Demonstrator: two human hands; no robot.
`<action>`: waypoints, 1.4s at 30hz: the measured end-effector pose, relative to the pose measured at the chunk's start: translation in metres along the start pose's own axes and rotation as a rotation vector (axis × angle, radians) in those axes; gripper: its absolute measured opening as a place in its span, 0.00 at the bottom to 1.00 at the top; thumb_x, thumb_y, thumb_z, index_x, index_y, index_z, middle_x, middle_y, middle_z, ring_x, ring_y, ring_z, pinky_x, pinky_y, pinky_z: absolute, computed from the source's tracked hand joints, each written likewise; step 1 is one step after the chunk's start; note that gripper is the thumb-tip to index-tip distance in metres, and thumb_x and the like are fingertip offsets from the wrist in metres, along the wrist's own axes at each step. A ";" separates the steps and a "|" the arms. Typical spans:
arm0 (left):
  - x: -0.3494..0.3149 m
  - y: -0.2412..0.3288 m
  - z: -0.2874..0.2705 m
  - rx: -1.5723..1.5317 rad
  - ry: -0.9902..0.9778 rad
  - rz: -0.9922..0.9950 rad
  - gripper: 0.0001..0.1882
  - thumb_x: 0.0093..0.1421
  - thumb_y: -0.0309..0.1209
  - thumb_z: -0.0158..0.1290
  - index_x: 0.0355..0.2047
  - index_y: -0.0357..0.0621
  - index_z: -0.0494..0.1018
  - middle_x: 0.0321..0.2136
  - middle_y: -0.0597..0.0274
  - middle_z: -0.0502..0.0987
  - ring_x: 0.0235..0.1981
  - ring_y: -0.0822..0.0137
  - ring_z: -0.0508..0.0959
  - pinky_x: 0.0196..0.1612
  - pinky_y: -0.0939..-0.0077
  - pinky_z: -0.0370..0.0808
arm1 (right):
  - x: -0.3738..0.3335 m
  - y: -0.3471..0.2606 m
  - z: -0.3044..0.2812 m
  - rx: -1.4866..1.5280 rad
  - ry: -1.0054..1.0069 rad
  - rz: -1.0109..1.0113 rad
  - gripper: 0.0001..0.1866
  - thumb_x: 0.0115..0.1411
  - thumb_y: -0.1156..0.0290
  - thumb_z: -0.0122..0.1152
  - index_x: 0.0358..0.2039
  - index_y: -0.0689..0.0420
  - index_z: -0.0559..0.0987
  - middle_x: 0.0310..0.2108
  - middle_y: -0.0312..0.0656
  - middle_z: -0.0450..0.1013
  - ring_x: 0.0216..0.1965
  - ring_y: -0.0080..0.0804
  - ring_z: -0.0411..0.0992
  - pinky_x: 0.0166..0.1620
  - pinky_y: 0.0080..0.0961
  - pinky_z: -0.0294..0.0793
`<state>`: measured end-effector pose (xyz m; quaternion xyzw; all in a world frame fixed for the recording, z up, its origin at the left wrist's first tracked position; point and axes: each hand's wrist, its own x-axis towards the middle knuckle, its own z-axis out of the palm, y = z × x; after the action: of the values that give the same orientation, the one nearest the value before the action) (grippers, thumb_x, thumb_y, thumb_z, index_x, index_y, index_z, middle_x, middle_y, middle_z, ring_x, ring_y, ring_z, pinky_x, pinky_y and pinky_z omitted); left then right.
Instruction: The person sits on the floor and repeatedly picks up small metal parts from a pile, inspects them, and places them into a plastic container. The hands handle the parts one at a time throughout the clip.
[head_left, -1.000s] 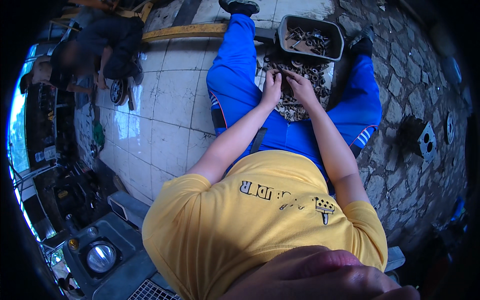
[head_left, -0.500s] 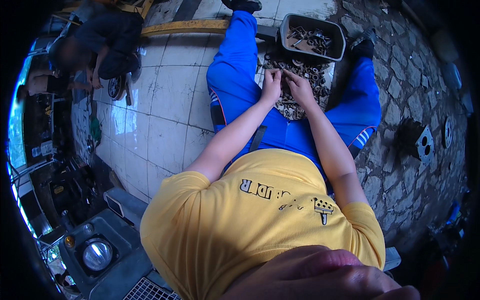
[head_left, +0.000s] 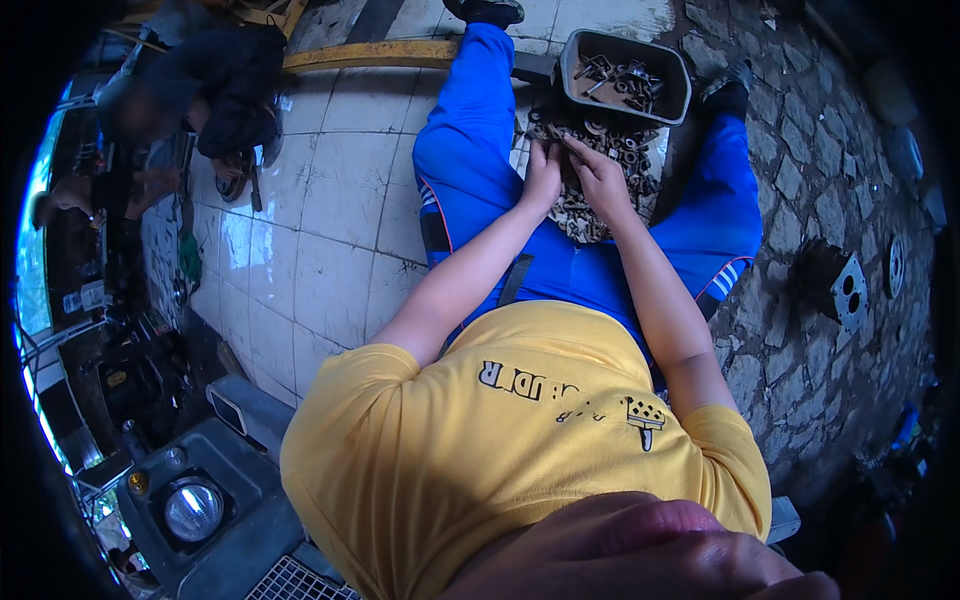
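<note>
Blue pants [head_left: 600,275] are framing a pile of loose metal bits [head_left: 637,162], grey bin [head_left: 673,85] sitting far, slightly right. Left hand [head_left: 544,175] and right hand [head_left: 600,180] are staying close together at the pile, fingers [head_left: 588,158] curling in, can't tell if they're gripping anything tbh.

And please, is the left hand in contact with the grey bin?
Apart: the head view shows a gap between the left hand and the grey bin, with loose metal parts visible there.

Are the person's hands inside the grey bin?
No, the left hand and right hand are over the loose metal parts, outside the bin.
</note>
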<state>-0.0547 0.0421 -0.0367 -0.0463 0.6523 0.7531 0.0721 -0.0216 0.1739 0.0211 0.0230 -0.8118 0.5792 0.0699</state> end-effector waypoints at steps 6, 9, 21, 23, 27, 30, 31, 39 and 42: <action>-0.004 0.012 0.002 0.024 0.021 -0.043 0.13 0.77 0.40 0.42 0.51 0.45 0.65 0.40 0.65 0.72 0.36 0.77 0.70 0.37 0.77 0.70 | 0.001 -0.009 -0.006 -0.069 -0.019 0.028 0.18 0.68 0.70 0.57 0.56 0.58 0.80 0.48 0.57 0.79 0.49 0.50 0.80 0.53 0.35 0.77; -0.007 0.006 0.003 0.010 0.032 -0.022 0.12 0.77 0.39 0.41 0.50 0.44 0.65 0.37 0.67 0.72 0.33 0.77 0.70 0.36 0.78 0.69 | -0.003 0.000 -0.005 -0.115 -0.070 0.107 0.18 0.68 0.70 0.57 0.56 0.58 0.79 0.48 0.56 0.79 0.50 0.50 0.79 0.53 0.35 0.77; -0.003 0.014 -0.001 -0.286 -0.012 -0.279 0.13 0.77 0.44 0.40 0.44 0.49 0.66 0.30 0.68 0.72 0.24 0.77 0.68 0.32 0.80 0.69 | 0.007 0.020 -0.005 -0.076 0.053 0.229 0.18 0.68 0.68 0.56 0.57 0.53 0.80 0.41 0.55 0.82 0.42 0.44 0.82 0.46 0.33 0.77; -0.002 0.019 -0.002 -0.280 0.002 -0.292 0.14 0.77 0.46 0.41 0.45 0.51 0.67 0.30 0.70 0.72 0.26 0.77 0.69 0.31 0.79 0.68 | 0.007 0.013 -0.005 -0.036 0.126 0.053 0.19 0.67 0.71 0.57 0.58 0.55 0.79 0.45 0.54 0.81 0.46 0.44 0.82 0.49 0.33 0.77; -0.003 0.019 0.002 -0.245 0.000 -0.248 0.15 0.77 0.46 0.40 0.46 0.50 0.68 0.33 0.72 0.73 0.30 0.76 0.71 0.35 0.77 0.70 | 0.002 -0.006 -0.006 -0.094 0.071 -0.108 0.20 0.66 0.74 0.57 0.58 0.58 0.78 0.47 0.56 0.80 0.50 0.48 0.80 0.53 0.35 0.77; 0.000 0.008 -0.006 -0.223 -0.054 -0.252 0.15 0.77 0.46 0.39 0.44 0.50 0.67 0.32 0.72 0.72 0.30 0.78 0.70 0.34 0.78 0.68 | 0.005 -0.002 -0.005 -0.140 -0.077 0.147 0.20 0.66 0.73 0.56 0.58 0.58 0.78 0.47 0.57 0.79 0.50 0.48 0.80 0.52 0.35 0.77; 0.001 0.004 -0.007 -0.219 -0.056 -0.244 0.15 0.78 0.46 0.39 0.43 0.50 0.67 0.32 0.72 0.71 0.31 0.78 0.70 0.34 0.79 0.68 | 0.007 -0.002 -0.007 -0.140 -0.060 0.206 0.19 0.67 0.72 0.56 0.58 0.57 0.78 0.47 0.57 0.79 0.50 0.49 0.80 0.52 0.35 0.77; -0.001 0.017 -0.003 -0.156 0.035 -0.331 0.15 0.77 0.47 0.39 0.47 0.51 0.68 0.34 0.72 0.73 0.32 0.78 0.71 0.36 0.79 0.70 | 0.006 0.007 -0.002 -0.263 -0.117 0.147 0.20 0.65 0.74 0.56 0.57 0.57 0.78 0.47 0.57 0.79 0.49 0.54 0.78 0.53 0.40 0.77; -0.003 0.016 0.000 -0.176 0.080 -0.347 0.15 0.77 0.47 0.39 0.46 0.52 0.68 0.32 0.72 0.73 0.30 0.78 0.71 0.34 0.79 0.69 | 0.004 0.004 -0.002 -0.151 0.055 -0.024 0.19 0.66 0.71 0.56 0.57 0.57 0.79 0.46 0.58 0.79 0.49 0.54 0.78 0.53 0.40 0.77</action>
<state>-0.0543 0.0395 -0.0208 -0.1941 0.5687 0.7809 0.1706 -0.0256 0.1772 0.0184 0.0119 -0.8506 0.5160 0.1006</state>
